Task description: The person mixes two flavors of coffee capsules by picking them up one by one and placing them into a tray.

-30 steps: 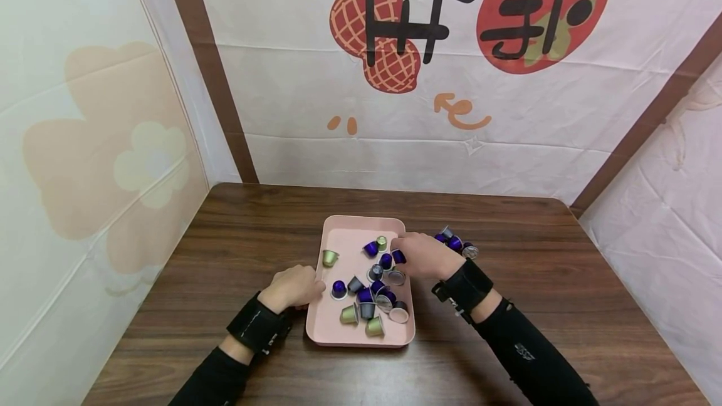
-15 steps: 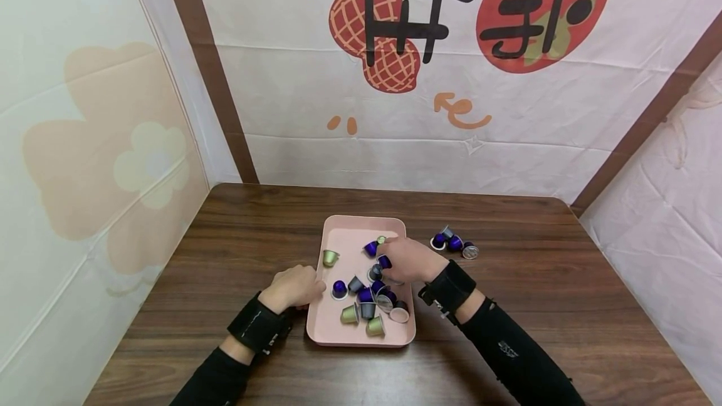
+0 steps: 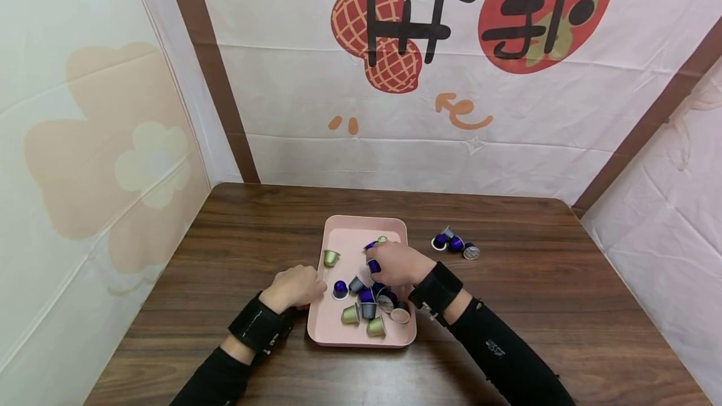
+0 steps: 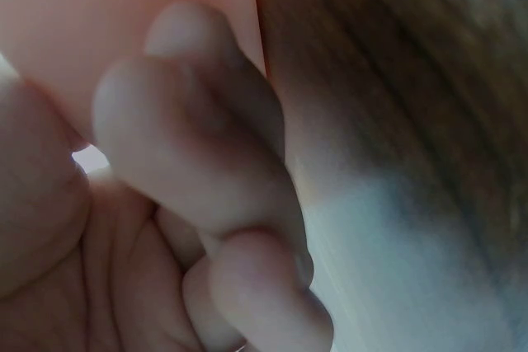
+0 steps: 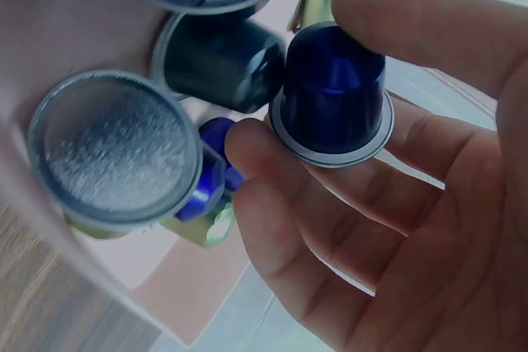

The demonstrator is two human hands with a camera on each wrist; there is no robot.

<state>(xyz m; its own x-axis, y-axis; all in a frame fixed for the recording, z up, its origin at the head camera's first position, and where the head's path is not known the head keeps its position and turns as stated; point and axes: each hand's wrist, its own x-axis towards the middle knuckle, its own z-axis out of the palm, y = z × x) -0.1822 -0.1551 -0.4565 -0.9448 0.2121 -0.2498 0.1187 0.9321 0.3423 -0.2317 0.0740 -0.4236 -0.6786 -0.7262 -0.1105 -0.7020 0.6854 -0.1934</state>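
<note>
A pink tray (image 3: pixel 338 331) holds several coffee capsules in blue, green and dark grey. My left hand (image 3: pixel 296 286) grips its left rim; in the left wrist view, curled fingers (image 4: pixel 198 146) lie against the pink tray wall (image 4: pixel 82 14). Over the tray's right half, my right hand (image 3: pixel 398 264) pinches a blue coffee capsule (image 5: pixel 334 92) between thumb and fingers, its pale rim turned toward the fingers. Beside it, a dark green capsule (image 5: pixel 219 63) touches or nearly touches the held one, and a capsule with a silvery lid (image 5: pixel 115 150) lies near. My right hand hides part of the group.
Right of the tray, a small cluster of blue and grey capsules (image 3: pixel 455 243) lies on the brown wooden table (image 3: pixel 507 293). A white printed cloth (image 3: pixel 406 161) hangs behind the table's back edge.
My right hand has moved left, from the tray's right edge farther over the tray, carrying the blue capsule. My left hand and the tray stay in place.
</note>
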